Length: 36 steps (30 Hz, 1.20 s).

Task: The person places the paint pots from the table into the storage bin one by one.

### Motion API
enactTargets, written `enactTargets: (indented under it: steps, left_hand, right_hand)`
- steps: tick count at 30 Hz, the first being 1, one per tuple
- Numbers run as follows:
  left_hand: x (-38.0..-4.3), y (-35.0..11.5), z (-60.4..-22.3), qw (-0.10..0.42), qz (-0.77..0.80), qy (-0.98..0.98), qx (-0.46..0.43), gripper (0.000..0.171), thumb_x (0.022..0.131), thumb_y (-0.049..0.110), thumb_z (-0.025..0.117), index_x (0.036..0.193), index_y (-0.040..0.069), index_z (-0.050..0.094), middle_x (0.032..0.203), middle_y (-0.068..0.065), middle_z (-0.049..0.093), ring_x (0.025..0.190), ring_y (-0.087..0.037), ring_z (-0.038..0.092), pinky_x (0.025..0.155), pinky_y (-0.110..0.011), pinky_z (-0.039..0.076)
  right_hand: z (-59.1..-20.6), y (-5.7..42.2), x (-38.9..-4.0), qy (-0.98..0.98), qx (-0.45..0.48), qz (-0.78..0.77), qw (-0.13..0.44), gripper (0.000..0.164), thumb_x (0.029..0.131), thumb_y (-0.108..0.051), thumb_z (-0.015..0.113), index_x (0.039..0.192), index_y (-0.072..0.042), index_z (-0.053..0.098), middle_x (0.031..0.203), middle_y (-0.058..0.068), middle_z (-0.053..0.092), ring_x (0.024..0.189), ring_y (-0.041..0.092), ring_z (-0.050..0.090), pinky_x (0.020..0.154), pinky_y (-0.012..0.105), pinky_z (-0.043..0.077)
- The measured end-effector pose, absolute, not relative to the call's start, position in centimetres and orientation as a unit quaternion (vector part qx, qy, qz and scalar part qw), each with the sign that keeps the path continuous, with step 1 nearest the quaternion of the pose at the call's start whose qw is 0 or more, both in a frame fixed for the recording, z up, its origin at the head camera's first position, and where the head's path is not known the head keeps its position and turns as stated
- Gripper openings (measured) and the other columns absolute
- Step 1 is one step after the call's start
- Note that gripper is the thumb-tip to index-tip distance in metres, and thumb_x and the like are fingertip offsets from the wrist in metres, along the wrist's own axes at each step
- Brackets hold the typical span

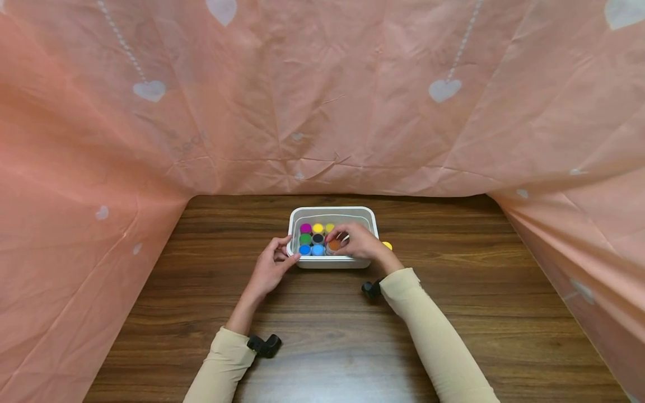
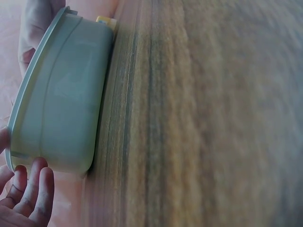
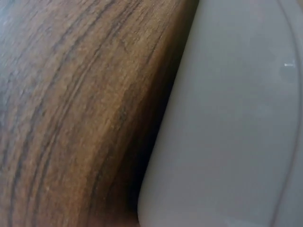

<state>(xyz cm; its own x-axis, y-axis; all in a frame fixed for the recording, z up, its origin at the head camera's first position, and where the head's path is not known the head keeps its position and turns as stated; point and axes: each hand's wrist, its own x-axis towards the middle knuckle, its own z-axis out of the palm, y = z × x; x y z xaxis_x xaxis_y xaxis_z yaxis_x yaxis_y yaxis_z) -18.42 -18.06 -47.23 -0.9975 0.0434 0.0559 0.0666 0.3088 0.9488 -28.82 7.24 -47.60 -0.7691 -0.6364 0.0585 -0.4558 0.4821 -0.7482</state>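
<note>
A white plastic tub [image 1: 332, 262] stands on the wooden table, holding small round pots with coloured tops in rows. Magenta [image 1: 305, 228], yellow [image 1: 318, 228], green [image 1: 305, 239], black [image 1: 317, 239], blue [image 1: 304, 250] and light blue [image 1: 318, 250] tops show. My left hand [image 1: 270, 267] grips the tub's left rim, thumb over the edge; in the left wrist view its fingers [image 2: 43, 191] lie along the outer wall. Reaching inside from the right, my right hand [image 1: 360, 242] pinches a pot with an orange-brown top [image 1: 333, 245]. It partly hides the pots there.
Just outside the tub's right side sits a yellow-topped piece [image 1: 387, 245], partly behind my right wrist. Pink cloth with white hearts [image 1: 322, 112] hangs at the back and both sides of the table [image 1: 312, 324]. Black wrist cameras [image 1: 265, 346] are strapped at both cuffs.
</note>
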Motion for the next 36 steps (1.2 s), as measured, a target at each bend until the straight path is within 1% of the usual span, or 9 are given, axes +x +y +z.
enactTargets:
  steps: [2, 6, 8, 13, 19, 22, 27, 32, 36]
  left_hand:
    - [-18.8, -18.1, -47.7, 0.011, -0.584, -0.811, -0.032, 0.052, 0.097, 0.006, 0.072, 0.143, -0.009, 0.051, 0.111, -0.023, 0.060, 0.087, -0.011, 0.060, 0.071, -0.018, 0.047]
    - [-19.6, -18.5, -49.3, 0.017, -0.582, -0.813, -0.028, 0.055, 0.097, 0.009, 0.073, 0.145, -0.006, 0.051, 0.114, -0.024, 0.060, 0.089, -0.011, 0.059, 0.070, -0.018, 0.046]
    - [-20.0, -18.6, -50.1, 0.021, -0.583, -0.812, -0.026, 0.055, 0.097, 0.012, 0.074, 0.145, -0.003, 0.052, 0.115, -0.024, 0.061, 0.090, -0.012, 0.060, 0.070, -0.018, 0.046]
    - [-20.2, -18.8, -50.5, 0.028, -0.588, -0.808, -0.033, 0.055, 0.096, 0.016, 0.076, 0.144, 0.001, 0.055, 0.113, -0.020, 0.062, 0.090, -0.014, 0.062, 0.070, -0.019, 0.047]
    - [-20.1, -18.9, -50.5, 0.029, -0.585, -0.810, -0.033, 0.054, 0.096, 0.016, 0.076, 0.143, 0.001, 0.055, 0.110, -0.015, 0.062, 0.089, -0.013, 0.062, 0.070, -0.021, 0.048]
    - [-19.6, -18.7, -49.7, 0.032, -0.588, -0.808, -0.036, 0.053, 0.096, 0.012, 0.075, 0.142, -0.003, 0.054, 0.109, -0.019, 0.063, 0.089, -0.015, 0.062, 0.070, -0.019, 0.047]
    - [-18.5, -18.1, -47.6, 0.022, -0.583, -0.811, -0.036, 0.052, 0.097, 0.006, 0.072, 0.142, -0.009, 0.052, 0.111, -0.027, 0.063, 0.093, -0.022, 0.062, 0.071, -0.018, 0.047]
    - [-19.6, -18.4, -49.9, 0.034, -0.583, -0.811, -0.028, 0.053, 0.096, 0.008, 0.074, 0.143, -0.006, 0.053, 0.111, -0.026, 0.063, 0.091, -0.017, 0.061, 0.070, -0.018, 0.045]
    - [-20.0, -18.6, -50.8, 0.044, -0.588, -0.808, -0.028, 0.053, 0.095, 0.011, 0.077, 0.142, -0.001, 0.056, 0.110, -0.024, 0.063, 0.088, -0.013, 0.058, 0.070, -0.018, 0.045]
  right_hand:
    - [-47.6, 7.1, -28.9, 0.862, -0.321, -0.376, 0.109, 0.029, 0.078, 0.003, 0.086, 0.105, -0.006, 0.077, 0.109, 0.008, 0.074, 0.098, 0.023, 0.065, 0.083, 0.031, 0.057]
    - [-47.5, 6.8, -29.0, 0.874, -0.315, -0.353, 0.111, 0.029, 0.078, 0.002, 0.087, 0.103, -0.009, 0.077, 0.107, 0.006, 0.074, 0.091, 0.022, 0.063, 0.077, 0.029, 0.052]
    - [-47.5, 6.7, -29.2, 0.876, -0.311, -0.351, 0.114, 0.029, 0.078, 0.002, 0.087, 0.102, -0.009, 0.077, 0.105, 0.005, 0.074, 0.087, 0.020, 0.062, 0.075, 0.028, 0.050]
    - [-47.6, 6.5, -29.6, 0.876, -0.314, -0.347, 0.117, 0.027, 0.077, 0.001, 0.088, 0.100, -0.009, 0.077, 0.102, 0.004, 0.073, 0.078, 0.017, 0.060, 0.075, 0.028, 0.049]
    - [-47.9, 6.4, -29.9, 0.867, -0.333, -0.353, 0.116, 0.026, 0.075, 0.004, 0.085, 0.096, -0.009, 0.076, 0.091, 0.003, 0.070, 0.069, 0.012, 0.057, 0.068, 0.025, 0.049]
    - [-48.0, 6.3, -30.0, 0.872, -0.326, -0.343, 0.126, 0.026, 0.075, 0.006, 0.084, 0.095, -0.009, 0.076, 0.089, 0.004, 0.068, 0.068, 0.012, 0.057, 0.067, 0.025, 0.049]
    - [-47.8, 5.9, -30.0, 0.889, -0.297, -0.315, 0.147, 0.029, 0.075, 0.010, 0.082, 0.096, -0.010, 0.077, 0.094, 0.007, 0.066, 0.070, 0.015, 0.059, 0.068, 0.026, 0.050]
    - [-48.0, 5.8, -30.1, 0.896, -0.295, -0.298, 0.144, 0.033, 0.073, 0.014, 0.078, 0.096, -0.011, 0.078, 0.099, 0.007, 0.068, 0.072, 0.014, 0.059, 0.071, 0.027, 0.051]
    - [-48.0, 5.9, -30.1, 0.894, -0.295, -0.303, 0.150, 0.034, 0.074, 0.016, 0.077, 0.096, -0.010, 0.079, 0.104, 0.008, 0.069, 0.071, 0.013, 0.060, 0.070, 0.026, 0.052]
